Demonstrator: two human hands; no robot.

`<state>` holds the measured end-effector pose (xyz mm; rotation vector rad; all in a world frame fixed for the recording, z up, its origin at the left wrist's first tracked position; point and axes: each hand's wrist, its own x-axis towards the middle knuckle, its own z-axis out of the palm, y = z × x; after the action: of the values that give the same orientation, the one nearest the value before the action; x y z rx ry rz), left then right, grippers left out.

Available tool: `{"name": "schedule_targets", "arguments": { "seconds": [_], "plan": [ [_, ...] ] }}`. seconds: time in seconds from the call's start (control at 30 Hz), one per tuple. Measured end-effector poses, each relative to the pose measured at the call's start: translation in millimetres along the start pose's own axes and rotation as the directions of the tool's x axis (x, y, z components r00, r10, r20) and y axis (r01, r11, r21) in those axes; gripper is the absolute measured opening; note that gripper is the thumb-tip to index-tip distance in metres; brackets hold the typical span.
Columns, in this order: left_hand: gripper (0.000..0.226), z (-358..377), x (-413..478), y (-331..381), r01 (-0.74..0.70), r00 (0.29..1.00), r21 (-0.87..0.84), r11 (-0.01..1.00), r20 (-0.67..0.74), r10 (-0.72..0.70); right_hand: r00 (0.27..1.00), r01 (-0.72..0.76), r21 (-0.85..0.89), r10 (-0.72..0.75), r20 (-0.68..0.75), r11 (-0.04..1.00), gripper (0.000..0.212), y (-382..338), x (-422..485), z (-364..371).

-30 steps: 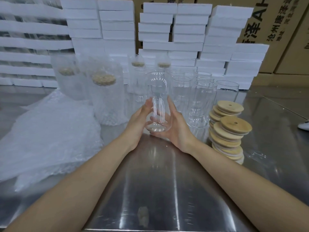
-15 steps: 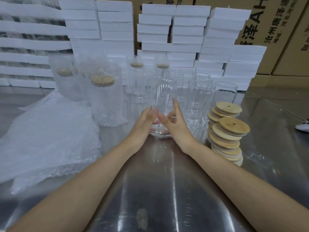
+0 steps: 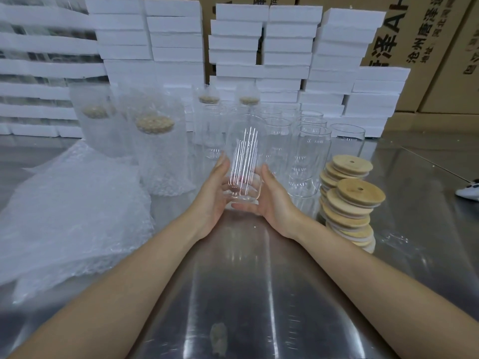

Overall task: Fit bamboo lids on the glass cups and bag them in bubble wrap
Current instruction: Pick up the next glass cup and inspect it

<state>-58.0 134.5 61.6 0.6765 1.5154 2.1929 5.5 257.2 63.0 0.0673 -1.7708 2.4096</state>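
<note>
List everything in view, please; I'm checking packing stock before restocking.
held clear glass cup: one, clear, over the table's middle
bare glass cups: roughly ten, clear, behind it, unlidded
round bamboo lids: two stacks, tan, right of the cups
bubble-wrapped lidded cups: at least four, whitish, back left
loose bubble wrap bags: a pile, translucent, left
white foam blocks: many, white, stacked behind
brown cardboard cartons: several, brown, back right
shiny steel table: one, silver, under everything
left-hand grip: one, on held cup's left side
right-hand grip: one, cupping its base
</note>
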Motion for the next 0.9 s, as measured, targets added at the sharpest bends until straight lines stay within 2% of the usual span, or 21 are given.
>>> {"name": "schedule_targets", "arguments": {
  "seconds": [0.07, 0.13, 0.17, 0.23, 0.33, 0.47, 0.6, 0.7, 0.9],
  "plan": [
    [0.058, 0.5, -0.1, 1.4, 0.024, 0.999, 0.084, 0.996, -0.024, -0.022, 0.999, 0.03, 0.022, -0.03, -0.024, 0.999, 0.054, 1.0, 0.6, -0.2],
    [0.063, 2.4, -2.0, 1.3, 0.041, 0.999, 0.159, 0.986, -0.032, -0.036, 0.995, 0.082, -0.016, -0.083, -0.051, 0.996, 0.044, 1.7, 1.3, -1.9],
    [0.061, 3.8, -3.1, 1.3, 0.032, 0.998, 0.166, 0.986, -0.051, -0.023, 0.993, 0.099, -0.036, -0.102, -0.066, 0.994, 0.045, 1.5, 0.9, -2.0],
    [0.052, 3.4, -2.8, -0.8, -0.001, 0.996, 0.141, 0.99, -0.093, 0.014, 0.989, 0.118, -0.082, -0.125, -0.081, 0.99, 0.054, 1.7, 0.3, -2.6],
    [0.029, 1.5, -3.2, -2.7, -0.039, 0.993, 0.09, 0.995, -0.106, 0.049, 0.983, 0.143, -0.159, -0.159, -0.093, 0.977, 0.053, 4.1, -0.5, -3.2],
    [0.041, 0.6, -4.5, -1.9, -0.038, 0.995, 0.055, 0.998, -0.087, 0.042, 0.977, 0.157, -0.204, -0.181, -0.109, 0.966, 0.042, 5.0, -0.9, -4.5],
    [0.048, 1.3, -3.3, -0.4, 0.046, 0.994, -0.1, 0.994, -0.098, -0.056, 0.973, 0.196, -0.144, -0.21, -0.091, 0.97, 0.038, 5.9, -0.1, -5.8],
    [0.052, -1.0, -3.6, 0.2, 0.094, 0.984, -0.177, 0.98, -0.131, -0.118, 0.982, 0.163, -0.105, -0.172, -0.08, 0.981, 0.034, 7.1, 3.1, -7.0],
    [0.085, 0.3, -7.4, 4.6, 0.219, 0.972, -0.099, 0.971, -0.061, -0.225, 0.992, 0.118, -0.204, -0.123, -0.012, 0.972, 0.045, 8.0, 4.8, -5.1]
  ]
}}
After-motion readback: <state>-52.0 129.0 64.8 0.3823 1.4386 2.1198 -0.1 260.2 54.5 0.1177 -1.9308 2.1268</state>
